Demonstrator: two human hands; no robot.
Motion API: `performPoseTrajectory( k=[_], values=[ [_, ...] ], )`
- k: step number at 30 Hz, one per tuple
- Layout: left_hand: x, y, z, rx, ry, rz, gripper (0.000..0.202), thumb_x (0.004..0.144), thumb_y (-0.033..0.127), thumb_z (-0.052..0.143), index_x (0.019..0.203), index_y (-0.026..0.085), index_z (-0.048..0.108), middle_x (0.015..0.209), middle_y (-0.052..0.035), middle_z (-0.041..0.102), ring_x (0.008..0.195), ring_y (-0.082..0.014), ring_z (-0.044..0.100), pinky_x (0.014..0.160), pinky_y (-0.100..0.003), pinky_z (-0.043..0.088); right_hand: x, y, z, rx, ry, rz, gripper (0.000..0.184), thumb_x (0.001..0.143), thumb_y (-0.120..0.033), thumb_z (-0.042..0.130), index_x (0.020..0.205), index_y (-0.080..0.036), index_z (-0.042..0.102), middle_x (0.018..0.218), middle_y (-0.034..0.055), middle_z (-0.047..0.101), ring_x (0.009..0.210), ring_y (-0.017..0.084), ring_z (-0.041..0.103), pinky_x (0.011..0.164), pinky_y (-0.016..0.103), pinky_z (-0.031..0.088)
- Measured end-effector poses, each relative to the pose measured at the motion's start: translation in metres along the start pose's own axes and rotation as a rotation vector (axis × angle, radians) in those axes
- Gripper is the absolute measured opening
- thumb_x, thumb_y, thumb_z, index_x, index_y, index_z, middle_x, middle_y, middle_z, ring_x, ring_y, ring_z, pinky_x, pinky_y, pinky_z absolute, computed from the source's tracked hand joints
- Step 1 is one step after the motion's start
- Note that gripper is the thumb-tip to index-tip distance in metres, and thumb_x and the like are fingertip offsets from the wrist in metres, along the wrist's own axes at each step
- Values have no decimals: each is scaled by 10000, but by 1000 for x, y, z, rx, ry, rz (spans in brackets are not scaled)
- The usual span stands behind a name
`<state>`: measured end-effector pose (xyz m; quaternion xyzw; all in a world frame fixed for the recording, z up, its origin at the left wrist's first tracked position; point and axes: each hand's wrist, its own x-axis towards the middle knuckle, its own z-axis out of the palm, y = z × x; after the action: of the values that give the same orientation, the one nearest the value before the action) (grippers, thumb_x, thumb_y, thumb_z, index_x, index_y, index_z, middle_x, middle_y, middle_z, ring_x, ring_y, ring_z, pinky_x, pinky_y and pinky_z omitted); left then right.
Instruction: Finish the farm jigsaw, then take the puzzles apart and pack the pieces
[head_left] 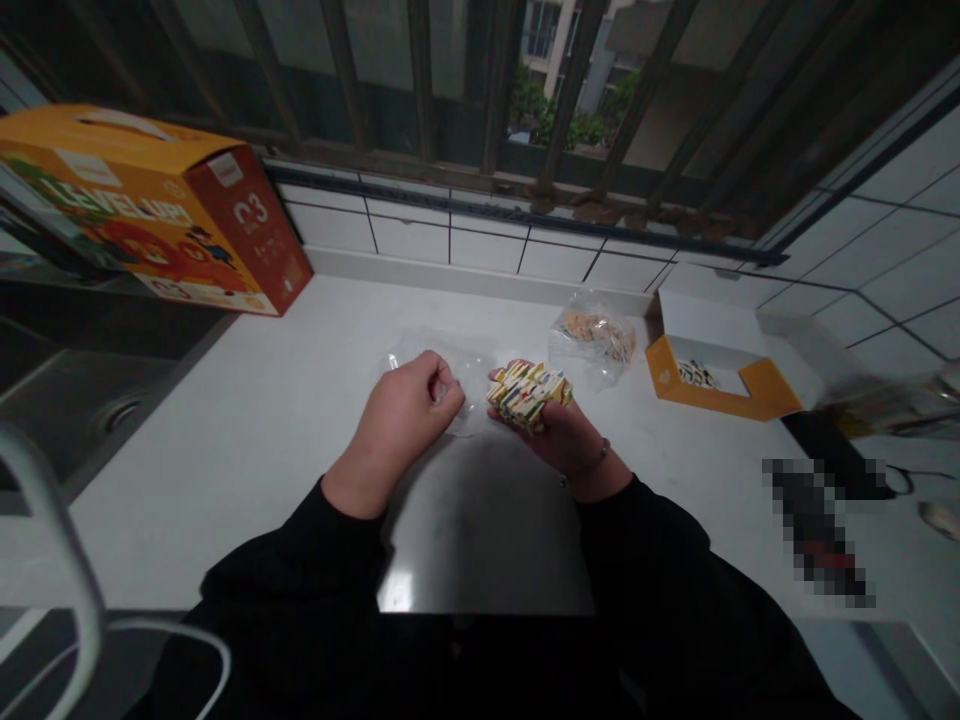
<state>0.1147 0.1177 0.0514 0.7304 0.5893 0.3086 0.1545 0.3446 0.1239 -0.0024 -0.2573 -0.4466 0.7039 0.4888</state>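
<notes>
My right hand is wrapped round a thick stack of cardboard pieces, whose uneven white, yellow and multicoloured edges face up. To its left, my left hand is closed in a pinch at a clear plastic bag. That bag lies crumpled on the white counter, partly covered by the hand. Exactly where the fingertips grip the film is hard to see.
Behind my right hand lies another clear bag with orange-brown contents. An opened orange box with patterned pieces inside stands at right. A large orange carton is at back left, beside the sink. A white faucet-like tube curves at lower left.
</notes>
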Motion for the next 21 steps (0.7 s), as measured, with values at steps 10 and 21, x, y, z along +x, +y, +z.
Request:
performPoseTrajectory(
  k=[10, 21],
  values=[
    [-3, 0, 14, -473, 102, -67, 205, 1020, 329, 614, 1085, 188, 748, 608, 63, 541, 524, -120, 482, 518, -260, 346, 10, 5, 5, -342, 200, -64, 779, 662, -490, 1003, 1293, -278, 600, 1312, 91, 773, 1167, 293, 763, 1064, 466, 618],
    [-13, 11, 33, -188, -7, 400, 223, 1031, 224, 607, 1158, 207, 789, 1045, -68, 846, 869, -181, 765, 784, -311, 561, 24, 21, 4, -1213, -135, -310, 224, 943, -298, 716, 1159, -248, 745, 1244, 82, 783, 1217, 279, 710, 1128, 443, 552]
  ],
)
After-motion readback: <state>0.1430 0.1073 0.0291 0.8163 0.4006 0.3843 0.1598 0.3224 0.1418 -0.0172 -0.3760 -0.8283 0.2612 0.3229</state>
